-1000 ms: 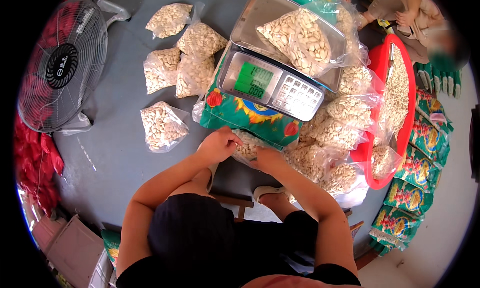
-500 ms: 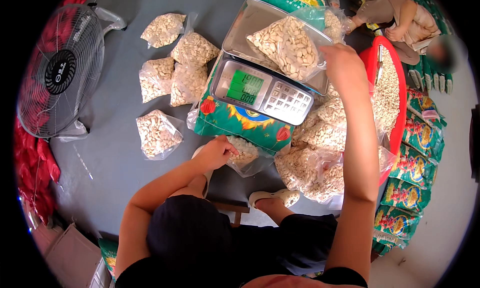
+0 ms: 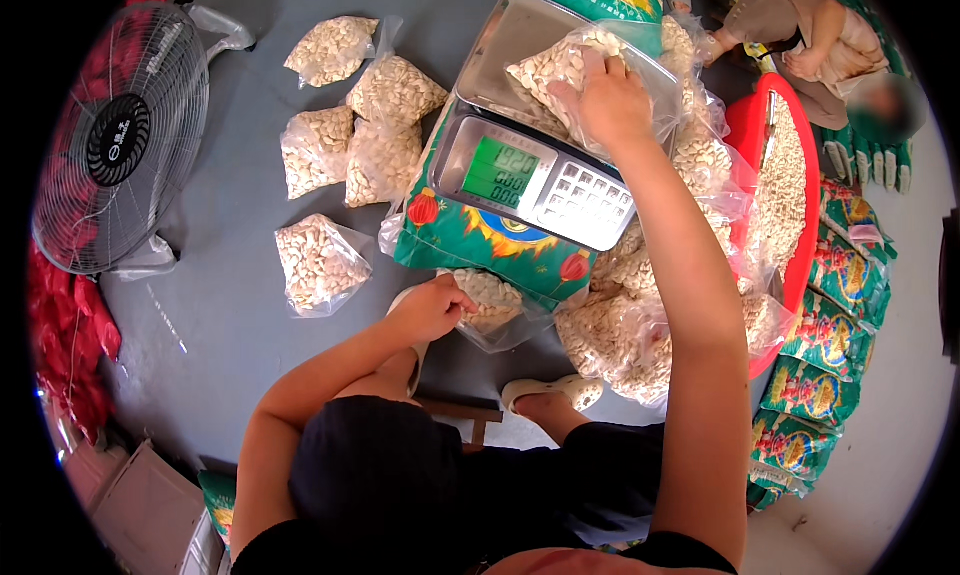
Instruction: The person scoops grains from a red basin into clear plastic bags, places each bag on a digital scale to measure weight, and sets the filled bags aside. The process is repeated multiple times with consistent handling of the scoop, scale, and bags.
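A digital scale with a steel pan stands on a green printed sack. My right hand reaches out over the pan and grips a clear bag of pale seeds lying on it. My left hand stays low near my knee, holding another clear bag of seeds against the front of the sack. Beside my right forearm lies a heap of filled bags.
Several filled bags lie on the grey floor at left, one apart. A standing fan is at far left. A red tub of loose seeds and stacked green packets sit right. Another person crouches behind.
My right hand left the bag by my knee, swung up and forward, and now grips the bag on the scale pan. My left hand stayed on the low bag.
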`<act>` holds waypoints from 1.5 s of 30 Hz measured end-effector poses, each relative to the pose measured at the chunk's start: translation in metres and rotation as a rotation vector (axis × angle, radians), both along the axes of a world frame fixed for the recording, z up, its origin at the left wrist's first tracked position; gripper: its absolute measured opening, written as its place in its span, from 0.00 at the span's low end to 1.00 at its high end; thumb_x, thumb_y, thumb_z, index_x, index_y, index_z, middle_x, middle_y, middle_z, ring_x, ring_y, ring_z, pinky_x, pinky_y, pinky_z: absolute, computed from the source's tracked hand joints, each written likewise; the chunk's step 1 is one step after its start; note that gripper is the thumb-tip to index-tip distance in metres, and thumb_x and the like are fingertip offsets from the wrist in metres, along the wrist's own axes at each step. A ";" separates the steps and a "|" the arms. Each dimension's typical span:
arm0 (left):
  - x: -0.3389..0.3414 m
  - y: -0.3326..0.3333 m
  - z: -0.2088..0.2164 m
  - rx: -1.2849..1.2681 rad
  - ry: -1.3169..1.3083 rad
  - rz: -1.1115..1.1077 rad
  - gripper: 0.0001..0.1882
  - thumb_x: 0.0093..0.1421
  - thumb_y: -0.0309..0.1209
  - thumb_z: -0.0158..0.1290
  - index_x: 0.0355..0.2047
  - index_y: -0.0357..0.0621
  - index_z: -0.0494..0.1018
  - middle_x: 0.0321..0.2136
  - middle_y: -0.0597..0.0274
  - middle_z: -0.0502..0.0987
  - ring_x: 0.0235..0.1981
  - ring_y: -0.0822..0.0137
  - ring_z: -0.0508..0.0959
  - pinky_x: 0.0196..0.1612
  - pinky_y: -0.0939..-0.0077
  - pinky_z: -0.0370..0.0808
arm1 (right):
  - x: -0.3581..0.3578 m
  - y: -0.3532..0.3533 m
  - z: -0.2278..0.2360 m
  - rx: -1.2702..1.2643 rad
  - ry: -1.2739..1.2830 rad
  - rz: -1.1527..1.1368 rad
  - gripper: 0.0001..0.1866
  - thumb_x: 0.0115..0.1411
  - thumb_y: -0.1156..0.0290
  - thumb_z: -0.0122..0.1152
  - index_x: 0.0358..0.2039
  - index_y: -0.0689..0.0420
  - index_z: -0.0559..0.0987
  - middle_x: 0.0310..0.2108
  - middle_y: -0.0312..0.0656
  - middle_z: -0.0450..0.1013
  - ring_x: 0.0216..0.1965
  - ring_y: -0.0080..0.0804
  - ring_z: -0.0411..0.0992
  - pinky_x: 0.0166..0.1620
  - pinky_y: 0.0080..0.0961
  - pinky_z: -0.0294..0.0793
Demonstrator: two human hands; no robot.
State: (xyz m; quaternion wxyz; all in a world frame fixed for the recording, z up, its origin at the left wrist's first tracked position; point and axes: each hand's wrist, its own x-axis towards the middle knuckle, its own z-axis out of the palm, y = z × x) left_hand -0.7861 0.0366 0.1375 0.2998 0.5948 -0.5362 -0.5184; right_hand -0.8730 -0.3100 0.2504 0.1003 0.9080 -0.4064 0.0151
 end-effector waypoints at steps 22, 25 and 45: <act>-0.005 -0.002 -0.003 -0.036 0.004 -0.048 0.13 0.53 0.23 0.49 0.34 0.49 0.82 0.32 0.55 0.72 0.35 0.55 0.75 0.41 0.66 0.73 | -0.054 0.001 0.097 1.016 -1.622 -0.285 0.14 0.69 0.56 0.46 0.38 0.53 0.72 0.25 0.35 0.69 0.19 0.23 0.66 0.16 0.19 0.61; -0.003 0.002 -0.009 -0.040 0.033 -0.014 0.14 0.53 0.22 0.49 0.34 0.49 0.82 0.31 0.55 0.72 0.35 0.56 0.75 0.40 0.66 0.72 | -0.067 0.039 0.097 1.246 -1.647 -0.048 0.14 0.71 0.57 0.43 0.37 0.54 0.70 0.24 0.37 0.69 0.17 0.24 0.66 0.14 0.18 0.61; -0.012 -0.010 -0.008 0.095 0.143 0.112 0.08 0.51 0.20 0.50 0.28 0.43 0.77 0.29 0.62 0.71 0.28 0.70 0.73 0.31 0.76 0.69 | -0.127 0.293 -0.157 0.667 -0.328 0.183 0.08 0.55 0.68 0.58 0.34 0.55 0.75 0.40 0.47 0.74 0.40 0.48 0.74 0.38 0.40 0.74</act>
